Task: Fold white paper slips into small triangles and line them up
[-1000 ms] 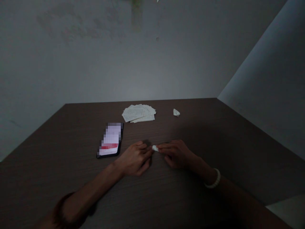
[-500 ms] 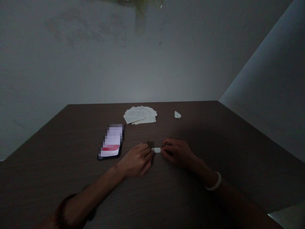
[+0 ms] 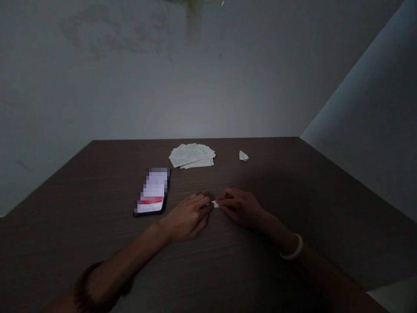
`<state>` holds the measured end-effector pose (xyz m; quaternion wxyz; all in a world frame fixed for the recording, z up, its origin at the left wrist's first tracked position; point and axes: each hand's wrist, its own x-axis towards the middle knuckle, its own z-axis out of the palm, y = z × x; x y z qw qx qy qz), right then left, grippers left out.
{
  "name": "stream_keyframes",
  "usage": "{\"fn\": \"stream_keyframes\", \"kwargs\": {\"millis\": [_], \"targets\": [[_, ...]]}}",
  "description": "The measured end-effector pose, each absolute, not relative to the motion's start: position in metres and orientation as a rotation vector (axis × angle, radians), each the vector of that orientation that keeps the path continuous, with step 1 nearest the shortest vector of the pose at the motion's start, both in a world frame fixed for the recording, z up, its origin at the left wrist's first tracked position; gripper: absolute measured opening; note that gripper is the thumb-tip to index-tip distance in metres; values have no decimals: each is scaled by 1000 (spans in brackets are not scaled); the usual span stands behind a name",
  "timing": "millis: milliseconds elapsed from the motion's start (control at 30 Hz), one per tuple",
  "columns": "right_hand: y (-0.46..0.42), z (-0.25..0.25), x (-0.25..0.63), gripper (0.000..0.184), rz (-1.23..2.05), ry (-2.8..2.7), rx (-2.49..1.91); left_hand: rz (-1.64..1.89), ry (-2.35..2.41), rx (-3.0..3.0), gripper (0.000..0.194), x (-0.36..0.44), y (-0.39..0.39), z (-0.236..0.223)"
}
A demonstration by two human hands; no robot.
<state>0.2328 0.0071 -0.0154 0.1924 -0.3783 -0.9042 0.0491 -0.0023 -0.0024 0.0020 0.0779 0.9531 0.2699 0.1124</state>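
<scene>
Left hand point(image 3: 189, 217) and right hand point(image 3: 243, 209) just crept closer, each grip pinched nearly closed on the paper strip point(image 3: 215, 204), well off the far edge of the counter point(image 3: 276, 150), so less strip's exposed to work.

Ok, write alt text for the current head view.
A left hand and right hand hold a white paper slip between them on a wood-grain table. Beyond lie a fanned pile of printed papers and, to its right, a paper scrap; a lit smartphone lies at left.

1 lit phone point(image 3: 153, 187) lies on the brown table point(image 3: 107, 178), a wall point(image 3: 260, 91) behind.
</scene>
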Motion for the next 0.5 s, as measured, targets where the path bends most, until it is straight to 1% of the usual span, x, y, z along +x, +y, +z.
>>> {"fn": "stream_keyframes", "kwargs": {"millis": [200,367,500], "targets": [[7,-16,233,18,193,-2500,-1074,313,836,2916,38,-1,-2,1],[5,-16,239,16,185,-2467,-1115,343,807,2937,37,1,-2,5],[4,-14,244,15,107,-2486,-1135,371,823,2917,35,0,-3,4]]}}
